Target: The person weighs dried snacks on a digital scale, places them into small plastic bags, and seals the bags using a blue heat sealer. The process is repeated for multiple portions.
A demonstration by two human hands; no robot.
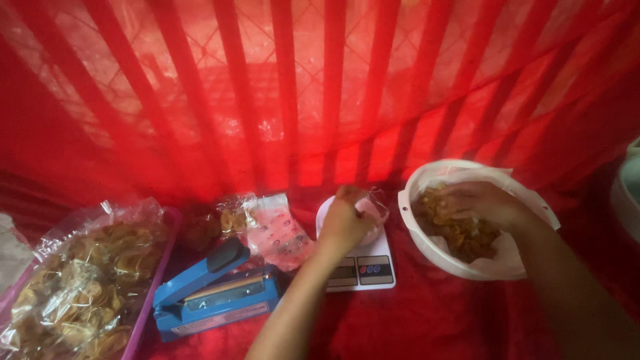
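Observation:
My left hand [343, 220] holds a small clear plastic bag [375, 207] over the white kitchen scale [363, 270]. My right hand [483, 203] reaches into a white bowl [427, 250] lined with white paper and full of yellow-brown chips [460, 233]; its fingers are curled among the chips. Whether it grips any I cannot tell.
A blue heat sealer [213, 293] lies left of the scale. Behind it are small filled chip bags [277, 230]. A purple tray [157, 273] at far left holds several packed bags of chips [87, 280]. Red cloth covers the surface and a red-lit barred curtain stands behind.

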